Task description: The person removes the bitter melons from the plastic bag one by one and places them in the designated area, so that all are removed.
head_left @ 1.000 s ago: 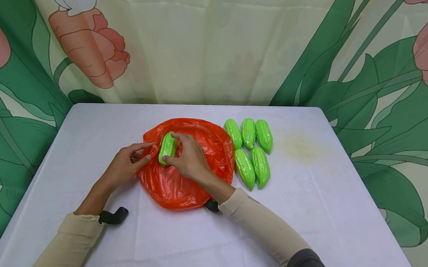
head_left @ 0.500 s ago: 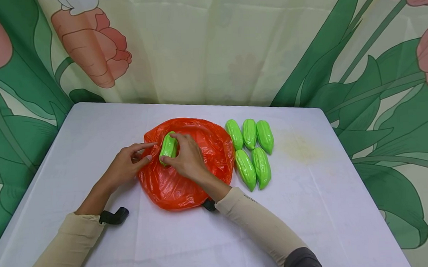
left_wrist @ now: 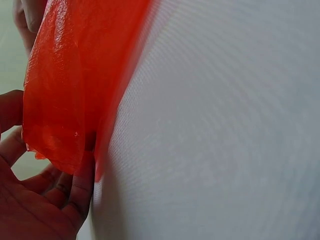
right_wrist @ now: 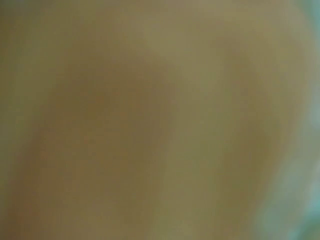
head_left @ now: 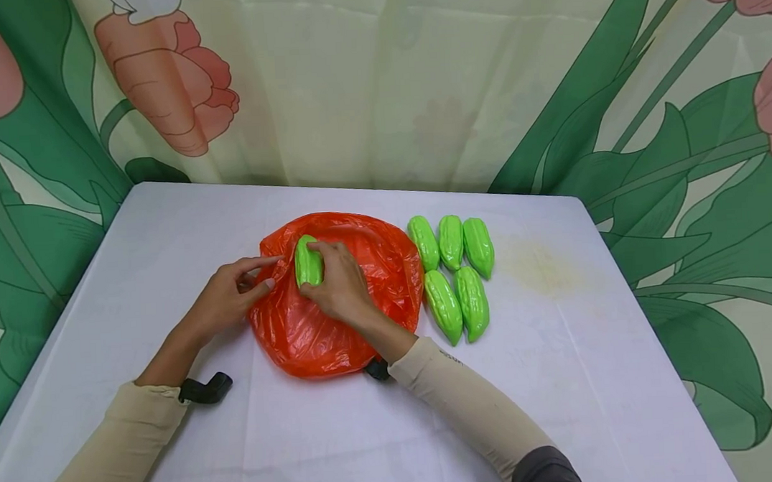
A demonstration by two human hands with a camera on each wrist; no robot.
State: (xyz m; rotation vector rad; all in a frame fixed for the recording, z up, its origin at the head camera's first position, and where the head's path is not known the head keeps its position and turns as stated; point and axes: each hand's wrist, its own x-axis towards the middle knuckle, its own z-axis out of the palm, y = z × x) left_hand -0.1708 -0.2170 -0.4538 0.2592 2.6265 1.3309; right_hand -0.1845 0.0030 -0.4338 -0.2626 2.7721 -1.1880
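Note:
A red plastic bag point(head_left: 338, 336) lies spread on the white table. My right hand point(head_left: 344, 284) is over the bag and pinches a bright green ridged bitter melon point(head_left: 308, 262) between thumb and fingers. My left hand point(head_left: 223, 302) holds the bag's left edge. In the left wrist view some fingers of the left hand point(left_wrist: 40, 205) reach under the red bag point(left_wrist: 70, 100), with others beside its edge. The right wrist view is only a brown blur.
Several more green bitter melons point(head_left: 456, 288) lie in two rows at the bag's right. A white cloth covers the table point(head_left: 317, 445), whose far edge meets a flower-printed curtain point(head_left: 353, 91). A black wrist device point(head_left: 206, 389) sticks out beside the left cuff.
The bitter melon in my right hand has turned more upright and shifted slightly right and away from me. My left hand stays at the bag's edge.

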